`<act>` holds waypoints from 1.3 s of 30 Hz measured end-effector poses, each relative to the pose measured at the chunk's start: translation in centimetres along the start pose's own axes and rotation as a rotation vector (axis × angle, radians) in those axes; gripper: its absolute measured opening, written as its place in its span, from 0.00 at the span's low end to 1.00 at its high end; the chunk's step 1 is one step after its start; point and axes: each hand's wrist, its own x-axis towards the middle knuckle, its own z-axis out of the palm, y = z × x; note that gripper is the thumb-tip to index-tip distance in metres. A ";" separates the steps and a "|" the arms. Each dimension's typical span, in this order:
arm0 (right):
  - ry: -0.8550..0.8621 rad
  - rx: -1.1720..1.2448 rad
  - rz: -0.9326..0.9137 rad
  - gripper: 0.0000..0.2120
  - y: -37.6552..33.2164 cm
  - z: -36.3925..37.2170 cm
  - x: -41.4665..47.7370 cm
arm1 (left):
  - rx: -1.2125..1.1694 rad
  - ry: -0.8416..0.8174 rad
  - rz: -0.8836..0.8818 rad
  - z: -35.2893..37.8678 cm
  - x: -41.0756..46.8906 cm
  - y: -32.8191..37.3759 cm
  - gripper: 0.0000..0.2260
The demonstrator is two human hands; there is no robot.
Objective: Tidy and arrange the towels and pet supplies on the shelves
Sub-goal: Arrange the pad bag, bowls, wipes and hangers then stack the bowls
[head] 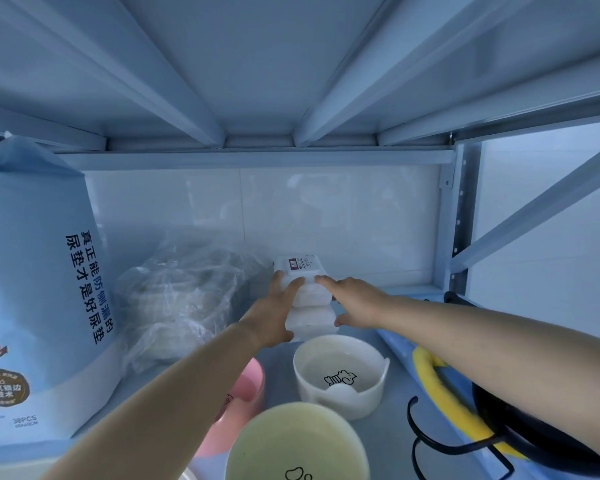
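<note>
A stack of white wipe packs (pixel 309 299) stands at the back middle of the shelf (pixel 281 368), the top pack bearing a label with a barcode. My left hand (pixel 274 306) holds the stack's left side, fingers curled over the upper packs. On the right side my right hand (pixel 352 301) grips it, with fingers on top and the thumb low against the bottom pack. Left of the stack lies a clear plastic bag (pixel 184 296) holding pale folded cloths.
A large blue pet-pad bag (pixel 39 289) stands at the left. In front sit a white pet bowl (pixel 340 374), a pale green bowl (pixel 297 445) and a pink bowl (pixel 246 386). A yellow and black item (pixel 458 410) lies at the right by the shelf post (pixel 459 216).
</note>
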 end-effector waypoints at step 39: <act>0.203 0.210 -0.001 0.21 -4.4 -4.4 -0.1 | 0.370 0.221 0.176 -8.4 -5.6 -1.8 0.22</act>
